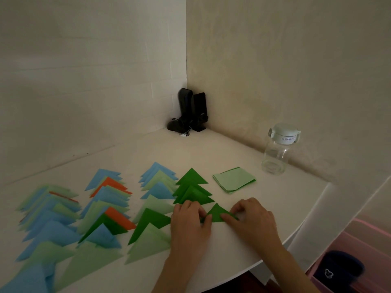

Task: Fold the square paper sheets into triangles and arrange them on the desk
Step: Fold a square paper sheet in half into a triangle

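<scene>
Dark green paper triangle (pixel 216 214) lies flat on white desk (pixel 243 246), just below dark green row (pixel 193 190); left hand (pixel 190 220) and right hand (pixel 251 220) press curled fingertips on base corners. Paper probably light, thin, slippery; better hold at corners, slide gently

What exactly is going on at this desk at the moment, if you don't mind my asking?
A person is folding coloured paper into triangles. Both hands, the left hand and the right hand, pinch a dark green triangle on the white desk. Rows of finished blue, green and orange triangles overlap to the left, and a stack of light green sheets waits behind, near a clear bottle.
</scene>
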### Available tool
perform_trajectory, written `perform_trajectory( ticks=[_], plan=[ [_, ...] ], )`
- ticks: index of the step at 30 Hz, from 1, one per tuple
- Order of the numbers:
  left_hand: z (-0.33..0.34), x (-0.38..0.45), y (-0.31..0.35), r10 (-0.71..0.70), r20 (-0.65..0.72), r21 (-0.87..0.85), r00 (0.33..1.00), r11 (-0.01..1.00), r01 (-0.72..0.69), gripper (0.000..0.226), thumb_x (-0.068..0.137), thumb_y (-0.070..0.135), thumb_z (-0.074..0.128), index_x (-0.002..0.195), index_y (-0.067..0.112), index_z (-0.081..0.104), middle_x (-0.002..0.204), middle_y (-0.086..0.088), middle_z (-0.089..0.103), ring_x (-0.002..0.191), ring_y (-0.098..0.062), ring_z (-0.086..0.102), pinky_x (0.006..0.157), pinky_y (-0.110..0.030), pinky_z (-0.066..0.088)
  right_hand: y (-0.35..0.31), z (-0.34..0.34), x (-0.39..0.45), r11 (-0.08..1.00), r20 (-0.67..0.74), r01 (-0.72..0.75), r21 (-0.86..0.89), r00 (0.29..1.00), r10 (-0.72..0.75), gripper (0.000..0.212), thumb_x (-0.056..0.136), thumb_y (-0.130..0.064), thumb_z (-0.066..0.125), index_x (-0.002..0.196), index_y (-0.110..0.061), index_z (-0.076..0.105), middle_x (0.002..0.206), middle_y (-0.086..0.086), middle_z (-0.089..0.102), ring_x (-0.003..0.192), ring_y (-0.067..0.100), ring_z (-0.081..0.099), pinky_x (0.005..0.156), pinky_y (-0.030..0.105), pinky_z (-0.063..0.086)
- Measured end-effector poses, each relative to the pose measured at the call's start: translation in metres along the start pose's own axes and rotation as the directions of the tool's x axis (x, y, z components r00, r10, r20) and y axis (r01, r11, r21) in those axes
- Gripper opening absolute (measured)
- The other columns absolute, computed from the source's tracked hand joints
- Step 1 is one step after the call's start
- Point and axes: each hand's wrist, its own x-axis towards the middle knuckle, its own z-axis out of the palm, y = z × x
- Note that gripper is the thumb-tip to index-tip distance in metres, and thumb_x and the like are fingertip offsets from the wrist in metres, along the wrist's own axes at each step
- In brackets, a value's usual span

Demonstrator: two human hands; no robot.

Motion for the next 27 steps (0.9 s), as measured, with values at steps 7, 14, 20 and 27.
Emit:
perform_trajectory(
  ticks=[7,14,20,27],
  plan=[
    [-0.005,0.003,-0.008,-0.022,0.049,-0.109,0.999,0.994,0.028,0.021,0.081,0.018,0.068,0.071,0.022,0.051,0.078,0.007,0.053,0.082,-0.012,0.047,0.075,-0.024,0.039,0.01,-0.011,0.012,0.981,0.115,-0.018,0.192,0.993,-0.004,0.024,0.073,-0.037,0.076,0.085,-0.031,0.056,0.083,-0.013,0.057,0.068,0.001,0.048,0.069,0.022,0.042],
    [-0.01,0.005,-0.009,-0.061,0.112,-0.21,0.992,0.974,0.084,0.023,0.077,0.005,0.069,0.071,0.023,0.056,0.079,0.007,0.059,0.081,-0.011,0.055,0.075,-0.023,0.046,0.013,-0.015,0.009,0.96,0.1,0.013,0.278,0.994,-0.042,0.018,0.075,-0.021,0.076,0.086,-0.024,0.062,0.08,-0.012,0.059,0.06,0.0,0.046,0.059,0.006,0.037],
    [-0.01,0.002,0.009,0.004,0.09,-0.027,0.996,1.0,-0.001,0.025,0.086,-0.001,0.053,0.101,0.019,0.056,0.097,0.004,0.057,0.091,-0.012,0.051,0.075,-0.018,0.043,0.013,-0.014,0.003,0.956,0.059,0.029,0.291,0.997,-0.048,0.017,0.076,-0.017,0.074,0.087,-0.023,0.062,0.082,-0.011,0.06,0.059,0.001,0.045,0.061,0.006,0.037],
    [-0.001,-0.004,0.032,-0.051,0.08,0.087,0.996,0.995,0.044,0.035,0.09,0.019,0.059,0.123,0.019,0.045,0.119,-0.001,0.045,0.103,-0.014,0.046,0.084,-0.02,0.041,0.01,-0.014,0.002,0.959,0.045,0.042,0.281,0.997,-0.057,0.016,0.077,-0.018,0.073,0.089,-0.021,0.063,0.083,-0.011,0.058,0.06,0.0,0.044,0.061,0.007,0.036]
  ],
)
